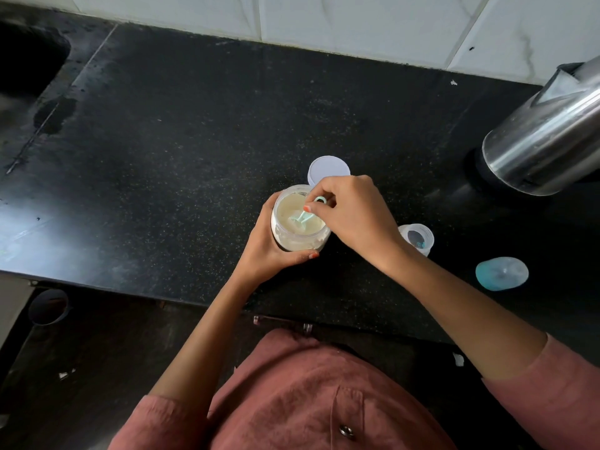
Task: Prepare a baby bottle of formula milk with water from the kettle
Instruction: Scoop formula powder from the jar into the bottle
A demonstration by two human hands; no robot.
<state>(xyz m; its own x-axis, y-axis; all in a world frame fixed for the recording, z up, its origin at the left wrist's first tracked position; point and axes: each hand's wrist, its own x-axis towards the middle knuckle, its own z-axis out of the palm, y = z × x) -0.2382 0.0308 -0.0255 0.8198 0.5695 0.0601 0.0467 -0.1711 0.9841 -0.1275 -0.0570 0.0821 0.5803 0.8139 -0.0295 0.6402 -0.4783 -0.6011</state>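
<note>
A clear jar of pale formula powder stands open on the black counter. My left hand grips the jar's side. Above the jar, my right hand pinches the handle of a light green scoop, whose bowl is down in the powder. The jar's white lid lies just behind it. An open, clear baby bottle stands to the right of my right wrist. Its teal teat cap lies further right. A steel kettle stands at the right edge.
A dark sink is sunk into the counter at the far left, with wet patches beside it. White wall tiles run behind the counter. The counter's front edge crosses below my forearms, with a drawer handle under it.
</note>
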